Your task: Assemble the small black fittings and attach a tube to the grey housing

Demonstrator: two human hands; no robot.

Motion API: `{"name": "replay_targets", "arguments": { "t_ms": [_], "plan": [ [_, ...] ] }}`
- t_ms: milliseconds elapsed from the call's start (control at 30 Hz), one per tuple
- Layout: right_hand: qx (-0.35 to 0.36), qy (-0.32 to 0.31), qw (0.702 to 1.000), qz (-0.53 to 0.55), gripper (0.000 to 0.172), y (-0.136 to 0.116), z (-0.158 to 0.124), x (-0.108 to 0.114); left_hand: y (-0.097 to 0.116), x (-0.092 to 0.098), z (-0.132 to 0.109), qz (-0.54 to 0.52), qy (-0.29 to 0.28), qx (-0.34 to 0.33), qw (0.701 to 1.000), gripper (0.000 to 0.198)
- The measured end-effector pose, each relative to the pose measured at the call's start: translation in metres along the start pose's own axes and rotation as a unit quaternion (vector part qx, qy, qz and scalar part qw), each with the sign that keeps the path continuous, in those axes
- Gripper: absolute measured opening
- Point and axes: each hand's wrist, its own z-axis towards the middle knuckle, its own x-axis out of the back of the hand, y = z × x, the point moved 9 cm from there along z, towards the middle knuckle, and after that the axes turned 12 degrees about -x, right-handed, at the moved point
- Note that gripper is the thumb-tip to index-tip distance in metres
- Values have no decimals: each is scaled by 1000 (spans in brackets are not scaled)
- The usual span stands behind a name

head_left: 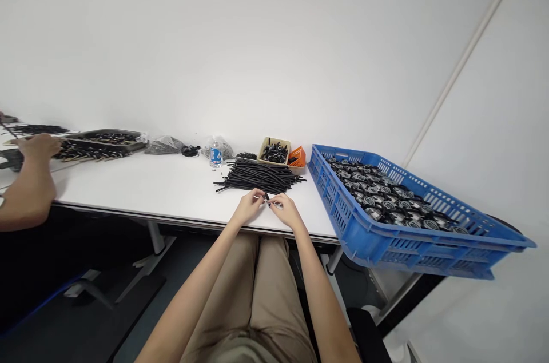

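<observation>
Over the table's front edge, my left hand and my right hand face each other, fingertips nearly meeting. Both have fingers closed in a pinch. A small black part sits between the fingertips of the two hands; it is too small to name its kind. Just beyond my hands lies a pile of black flexible tubes, stacked roughly side by side with their ends pointing left and right.
Behind the pile stand a cream bin of black parts, an orange basket and a water bottle. A blue crate with rows of black-and-silver parts is at right. At left, a co-worker's arm reaches over the table near a tray.
</observation>
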Motion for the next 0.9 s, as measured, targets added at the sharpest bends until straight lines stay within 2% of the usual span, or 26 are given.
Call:
{"name": "replay_targets", "arguments": {
  "t_ms": [333,633,833,900],
  "plan": [
    [3,-6,1000,11,21,-4,-1,-1,11,0,0,20,-15,-6,1000,31],
    [20,-23,999,15,23,-9,-3,-3,12,1,0,35,-22,-8,999,34],
    [43,35,997,47,21,-13,-4,10,15,-1,1,28,-31,-20,999,30],
    [37,34,998,48,20,-12,-4,10,14,-1,0,30,-31,-18,999,30]
  ]
}}
